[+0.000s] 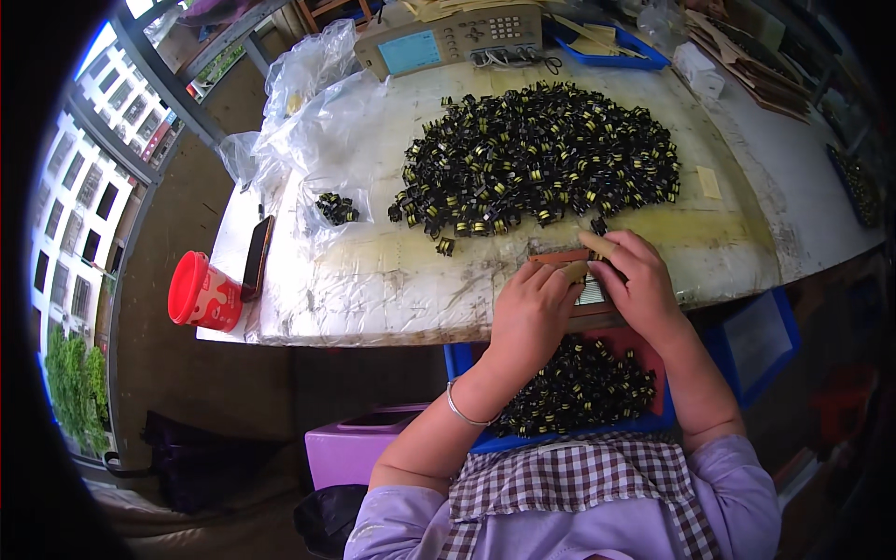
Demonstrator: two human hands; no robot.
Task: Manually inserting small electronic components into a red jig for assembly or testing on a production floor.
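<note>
Both my hands meet over a small reddish-brown block fixture (558, 256) with a striped metallic face (591, 292), at the table's near edge. My left hand (532, 313) is closed, fingers curled at the fixture's left side; what they hold, if anything, is hidden. Facing it, my right hand (642, 285) pinches with thumb and forefinger over the fixture's right side, around a small dark piece I cannot make out. Tan finger covers show on both hands. Just beyond the right fingertips lies a single black coil part (598, 225). A large heap of black-and-yellow coil parts (541, 154) lies farther back.
A blue tray (457, 364) of similar parts sits below the table edge, against my apron. A grey bench meter (448, 42) stands at the back. On the left are plastic bags (313, 112), a phone (258, 257) and a red tub (205, 292). Another blue tray (616, 51) lies behind the heap.
</note>
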